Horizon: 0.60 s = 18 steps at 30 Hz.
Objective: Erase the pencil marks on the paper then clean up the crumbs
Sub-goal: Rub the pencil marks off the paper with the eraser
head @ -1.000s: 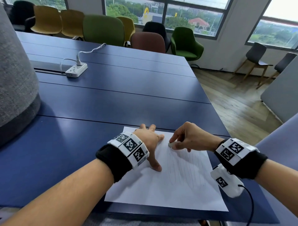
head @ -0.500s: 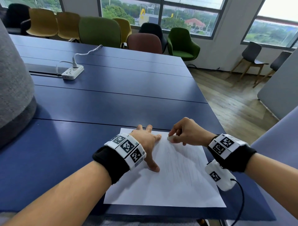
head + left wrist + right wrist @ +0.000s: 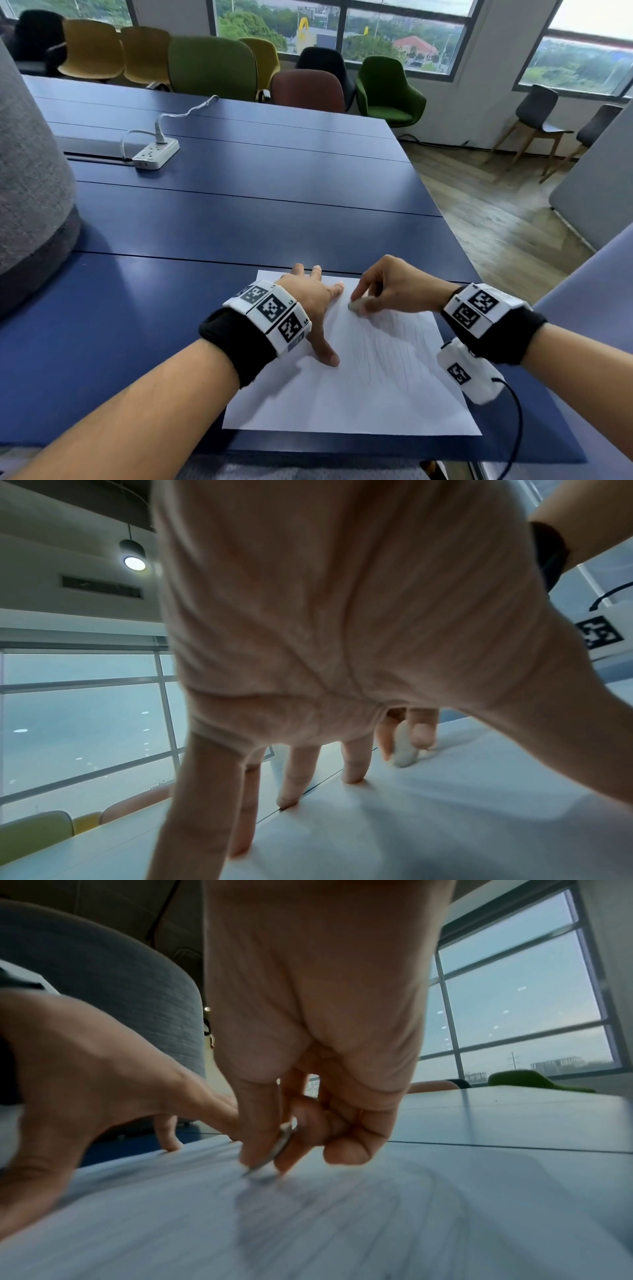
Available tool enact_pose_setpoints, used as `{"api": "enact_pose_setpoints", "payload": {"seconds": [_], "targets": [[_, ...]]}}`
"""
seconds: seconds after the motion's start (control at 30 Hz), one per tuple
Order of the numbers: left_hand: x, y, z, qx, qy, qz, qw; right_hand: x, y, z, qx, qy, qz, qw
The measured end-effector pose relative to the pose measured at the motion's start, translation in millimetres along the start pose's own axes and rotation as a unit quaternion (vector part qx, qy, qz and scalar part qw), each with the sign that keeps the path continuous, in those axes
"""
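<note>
- One table [image 3: 239, 219] carried one sheet of paper [image 3: 342, 401] at its near edge, long axis running away from the person.
- One left hand [image 3: 313, 301] lay spread, fingers straight, pressing the paper's far left part.
- One right hand [image 3: 394, 291] pinched one eraser [image 3: 355, 306] just beside it, tip down on the paper's far end over faint pencil marks [image 3: 387, 346].

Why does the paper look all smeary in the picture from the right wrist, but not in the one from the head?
Right wrist view: the paper streaks into blur below the eraser, so the pencil marks smear. Head view: the paper is sharp and the faint pencil marks show. Left wrist view: the left hand is soft, washed pale.
</note>
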State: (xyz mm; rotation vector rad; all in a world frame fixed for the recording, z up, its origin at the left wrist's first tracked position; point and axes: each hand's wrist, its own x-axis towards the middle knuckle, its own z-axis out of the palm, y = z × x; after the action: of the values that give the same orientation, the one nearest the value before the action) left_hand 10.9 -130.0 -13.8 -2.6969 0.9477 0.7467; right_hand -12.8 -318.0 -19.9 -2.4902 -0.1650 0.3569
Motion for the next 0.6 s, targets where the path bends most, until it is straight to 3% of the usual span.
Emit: {"api": "enact_pose_setpoints", "payload": {"seconds": [0.1, 0.23, 0.27, 0.4, 0.43, 0.53, 0.6], "targets": [[-0.4, 1.0, 1.4, 0.007, 0.001, -0.002, 1.000, 1.0, 4.4, 3.0, 0.016, 0.065, 0.002, 0.998], [-2.7, 1.8, -0.4, 0.007, 0.001, -0.006, 1.000, -14.5, -6.9, 9.2, -0.008, -0.055, -0.028, 0.998], [-3.0, 2.1, -0.6, 0.008, 0.001, -0.005, 1.000, -13.3, -7.7, 6.7, -0.017, -0.056, -0.024, 0.998], [-2.1, 2.7, -0.1, 0.012, 0.002, -0.005, 1.000, -3.1, 1.3, 2.4, -0.004, 0.058, -0.007, 0.998], [-2.0, 2.8, 0.1, 0.013, 0.002, -0.004, 1.000, -5.4, 1.8, 4.3, -0.001, 0.055, -0.012, 0.998], [-2.8, 2.5, 0.2, 0.011, 0.002, -0.006, 1.000, -16.8, -5.7, 10.2, -0.017, -0.049, -0.032, 0.998], [-2.7, 2.5, 0.3, 0.010, 0.004, -0.004, 1.000, -13.9, -5.9, 5.0, -0.034, -0.042, -0.021, 0.998]]}}
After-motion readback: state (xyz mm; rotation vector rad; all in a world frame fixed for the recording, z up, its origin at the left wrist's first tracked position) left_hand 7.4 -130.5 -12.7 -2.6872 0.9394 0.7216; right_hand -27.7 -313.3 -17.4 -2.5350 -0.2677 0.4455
